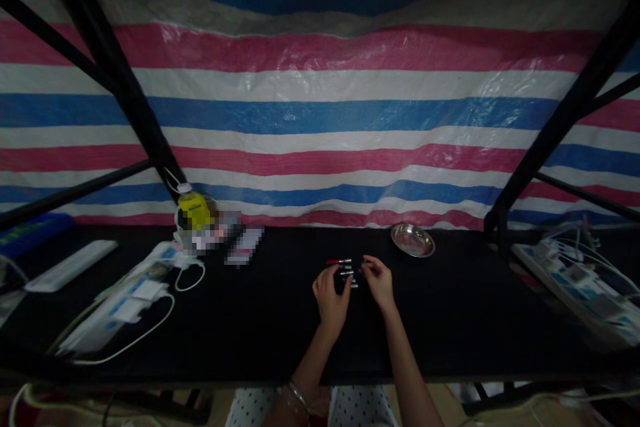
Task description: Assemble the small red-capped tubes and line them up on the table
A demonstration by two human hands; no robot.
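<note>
Both my hands rest on a black table [450, 320] near its middle. My left hand [330, 297] is curled, its fingers closed around a small dark object I cannot make out. My right hand [379, 281] pinches at something tiny by its fingertips. Between and just beyond the hands lie a few small cylindrical pieces [345, 268], silver with one red end, in a short row. The light is dim and the small parts are hard to tell apart.
A shallow steel dish [413, 240] sits at the back right of the hands. A yellow-capped item [195, 208] and white power strips with cables [130, 300] lie at left; another power strip [575, 280] lies at right. Black frame bars and a striped tarp stand behind.
</note>
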